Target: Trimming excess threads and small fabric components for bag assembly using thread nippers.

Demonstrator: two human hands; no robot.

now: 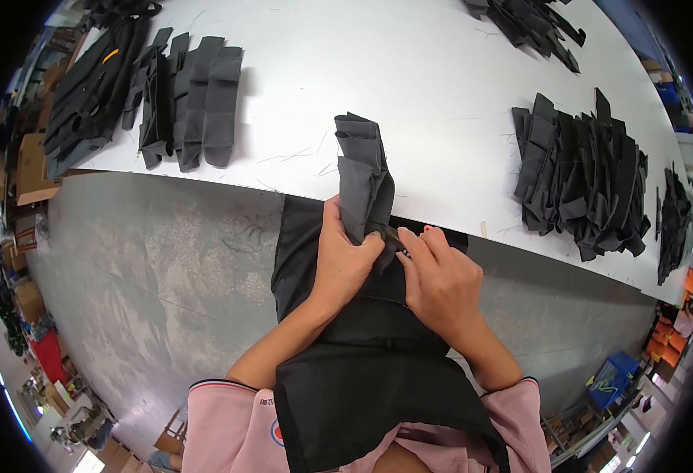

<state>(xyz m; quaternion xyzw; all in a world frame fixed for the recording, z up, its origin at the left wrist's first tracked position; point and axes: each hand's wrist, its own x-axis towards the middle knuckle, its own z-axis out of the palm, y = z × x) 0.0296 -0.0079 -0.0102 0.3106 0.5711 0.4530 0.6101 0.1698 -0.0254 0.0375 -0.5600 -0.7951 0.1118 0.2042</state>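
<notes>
My left hand (345, 264) is closed on the lower end of a folded dark grey fabric strip (358, 169), with the thumb pressed on its near end. The strip stands out over the table edge, its layers creased and folded. Close beside it, my right hand (443, 276) is closed around small thread snips (394, 235). Their dark pointed blades reach to the strip's lower end by my left thumb. Fingers cover most of the snips' handle, so how far the blades are apart cannot be seen. A black apron (362, 331) lies below both hands.
The white table (283, 102) spans the far side, with loose threads on it. Grey fabric strips (212, 102) lie at the left beside black fabric pieces (98, 94). A larger pile of strips (579, 173) sits at the right; more dark pieces (532, 27) lie farther back.
</notes>
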